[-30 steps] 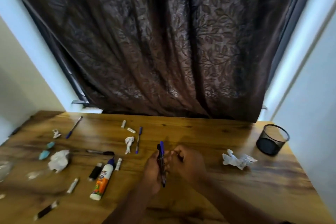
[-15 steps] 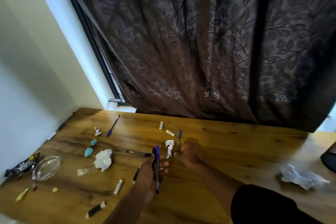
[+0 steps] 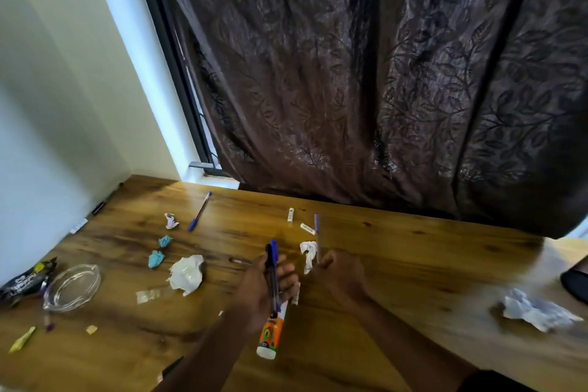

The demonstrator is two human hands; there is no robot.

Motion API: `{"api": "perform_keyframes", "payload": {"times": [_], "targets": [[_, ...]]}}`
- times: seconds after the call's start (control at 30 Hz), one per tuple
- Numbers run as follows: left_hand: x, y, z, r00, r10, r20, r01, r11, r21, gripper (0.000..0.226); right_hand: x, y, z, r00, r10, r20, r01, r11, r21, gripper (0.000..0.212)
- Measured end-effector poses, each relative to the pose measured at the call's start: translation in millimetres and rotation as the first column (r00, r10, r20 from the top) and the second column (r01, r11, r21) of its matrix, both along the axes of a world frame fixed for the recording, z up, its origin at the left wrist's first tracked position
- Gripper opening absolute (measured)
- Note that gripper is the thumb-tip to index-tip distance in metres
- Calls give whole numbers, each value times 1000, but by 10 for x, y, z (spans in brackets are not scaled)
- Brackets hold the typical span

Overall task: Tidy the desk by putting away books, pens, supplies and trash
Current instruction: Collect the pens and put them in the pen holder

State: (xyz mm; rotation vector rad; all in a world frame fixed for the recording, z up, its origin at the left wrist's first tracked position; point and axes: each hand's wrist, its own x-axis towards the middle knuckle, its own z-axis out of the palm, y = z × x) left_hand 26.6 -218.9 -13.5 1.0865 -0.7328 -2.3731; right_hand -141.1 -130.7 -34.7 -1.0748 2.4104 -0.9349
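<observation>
Two pens (image 3: 273,267), one black and one blue, stood almost straight up in the left hand (image 3: 264,288), whose fingers curled around them. The right hand (image 3: 342,274) was reaching for a third pen (image 3: 317,237) that lay on the desk (image 3: 413,264) just past it, toward the back edge. That pen's long side pointed from the front edge to the back edge, so I think the right hand, which was the nearer one, only had to close on the near end. Its fingers were curled, but I could not tell if they had the pen yet. A small white paper scrap (image 3: 308,253) lay right beside that pen. Another blue pen (image 3: 199,211) lay well apart, near the back left corner. A glue bottle (image 3: 272,332) lay under the left hand. A glass dish (image 3: 72,287) sat by the left edge, and crumpled paper (image 3: 187,274) lay between it and the hands. A dark curtain (image 3: 381,73) hung behind the desk.
</observation>
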Motion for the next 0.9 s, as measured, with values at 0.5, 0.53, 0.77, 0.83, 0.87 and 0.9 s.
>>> {"api": "perform_keyframes", "payload": {"times": [0.5, 0.53, 0.77, 0.83, 0.87, 0.9], "targets": [[401, -368, 208, 982, 184, -50, -186, 982, -45, 24, 919, -242, 351, 944, 328, -37, -330, 932, -153, 21], [495, -408, 200, 980, 195, -40, -197, 979, -53, 24, 916, -257, 338, 951, 303, -55, -308, 939, -153, 20], [1142, -630, 76, 980, 199, 29, -194, 973, -124, 22, 1140, -423, 220, 859, 459, -225, -429, 887, 170, 18], [1296, -669, 65, 981, 195, 19, -192, 974, -124, 25, 1255, -479, 154, 800, 538, -266, -492, 841, 225, 21], [1363, -685, 68, 980, 199, 21, -195, 972, -130, 30, 1333, -497, 100, 779, 570, -261, -522, 820, 234, 23], [1435, -699, 84, 978, 208, 23, -203, 969, -138, 37, 1427, -504, 70, 755, 594, -279, -548, 805, 230, 24]]}}
